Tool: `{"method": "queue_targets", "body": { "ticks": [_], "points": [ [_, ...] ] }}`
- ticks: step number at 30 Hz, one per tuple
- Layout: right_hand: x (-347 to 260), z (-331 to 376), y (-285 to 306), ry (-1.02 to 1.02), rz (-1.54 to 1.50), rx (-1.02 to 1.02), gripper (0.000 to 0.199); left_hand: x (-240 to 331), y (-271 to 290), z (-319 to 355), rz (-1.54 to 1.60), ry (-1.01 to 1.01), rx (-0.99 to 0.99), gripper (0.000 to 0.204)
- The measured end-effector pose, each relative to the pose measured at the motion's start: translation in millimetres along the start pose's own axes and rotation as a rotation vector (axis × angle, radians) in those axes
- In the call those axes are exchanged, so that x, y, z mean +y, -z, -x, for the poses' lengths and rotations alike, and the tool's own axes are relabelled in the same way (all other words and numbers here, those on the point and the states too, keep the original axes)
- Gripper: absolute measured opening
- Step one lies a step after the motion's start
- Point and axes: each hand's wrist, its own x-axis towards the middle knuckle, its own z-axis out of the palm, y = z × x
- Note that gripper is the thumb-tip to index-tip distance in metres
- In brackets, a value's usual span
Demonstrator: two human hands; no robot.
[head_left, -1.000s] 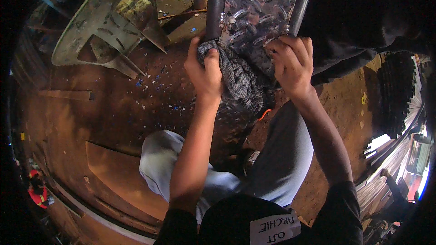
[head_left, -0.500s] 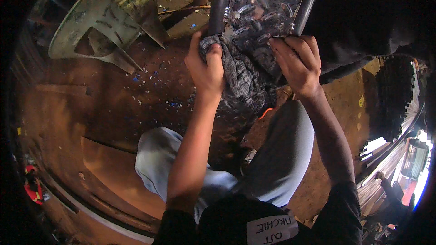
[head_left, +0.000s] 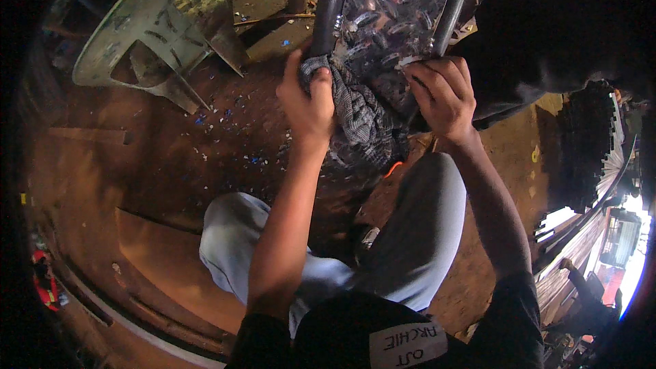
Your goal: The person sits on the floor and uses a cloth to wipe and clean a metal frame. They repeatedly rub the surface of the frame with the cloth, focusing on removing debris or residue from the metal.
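Observation:
My left hand (head_left: pixel 309 99) is closed round a grey knit cloth (head_left: pixel 362 119), bunched at the lower end of a dark metal tube (head_left: pixel 333 7); the thumb presses on top. Loose folds of the cloth hang to the right, below the tube. My right hand (head_left: pixel 444 96) is closed, fingers curled, by the lower end of a second dark tube (head_left: pixel 456 3). A small pale piece shows at its fingertips, but whether they hold it is unclear. Between the tubes lie many clear, curved plastic pieces (head_left: pixel 389 10).
A worn plastic chair (head_left: pixel 130 34) lies tipped at the far left. Small white and blue scraps (head_left: pixel 236 113) litter the brown floor. Dark fabric (head_left: pixel 540 48) fills the far right. A board (head_left: pixel 164 253) lies at the left. Other people appear small at both edges.
My right hand has moved slightly left and down, and a pale piece now shows more plainly by its fingertips. My left hand keeps its grip on the cloth.

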Motion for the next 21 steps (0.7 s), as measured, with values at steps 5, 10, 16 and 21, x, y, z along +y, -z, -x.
{"method": "queue_targets", "body": {
  "ticks": [5, 10, 16, 21],
  "points": [
    [-7, -3, 4, -0.142, -0.008, 0.015, 0.034, 0, 2, 0, -0.039, -0.015, -0.017, 0.049],
    [-7, -5, 4, -0.048, 0.037, 0.014, 0.036, 5, 2, 0, -0.013, -0.028, -0.037, 0.045],
    [-6, 0, 0, -0.012, 0.060, 0.027, 0.034, 9, 2, 2, 0.011, 0.014, -0.041, 0.043],
    [-4, 2, -1, 0.013, 0.064, 0.021, 0.034, 7, 1, 3, -0.036, 0.007, -0.024, 0.043]
  ]
}}
